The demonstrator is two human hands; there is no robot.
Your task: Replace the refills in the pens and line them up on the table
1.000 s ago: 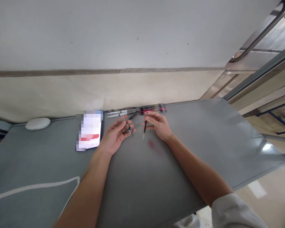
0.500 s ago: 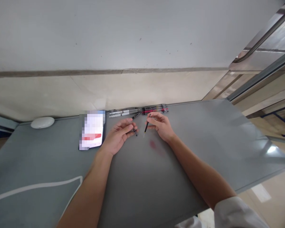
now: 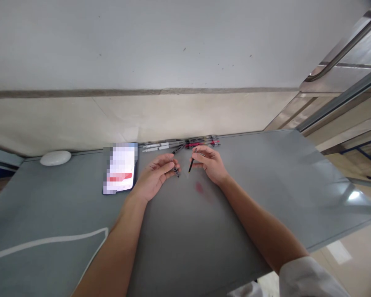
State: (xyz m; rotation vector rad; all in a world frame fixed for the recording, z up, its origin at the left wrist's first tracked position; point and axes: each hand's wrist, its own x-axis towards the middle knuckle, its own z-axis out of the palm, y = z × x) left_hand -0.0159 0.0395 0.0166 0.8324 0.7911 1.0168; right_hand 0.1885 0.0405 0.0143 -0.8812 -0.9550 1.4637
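My left hand [image 3: 157, 175] is closed in a pinch around a pen [image 3: 176, 172] whose dark tip end points down to the right. Fingers cover most of that pen. Opposite it, my right hand [image 3: 210, 164] pinches a thin black pen part [image 3: 191, 165], tilted, with a small yellowish lower end. The two pieces are held apart, just above the grey table [image 3: 173, 239]. Behind the hands lies a row of several pens, among them white pens [image 3: 156, 147] and red pens [image 3: 200, 144]. A black pen [image 3: 178, 149] lies aslant behind my left fingers.
Left of my hands a phone [image 3: 122, 169] with a lit screen leans near the wall. Farther left is a white oval object [image 3: 55, 158]. A white line [image 3: 49, 240] runs across the left of the table. The wall [image 3: 185, 111] bounds the back edge.
Both hands keep nearly the same place and grip. The view has shifted very slightly; no thing was taken up or let go.
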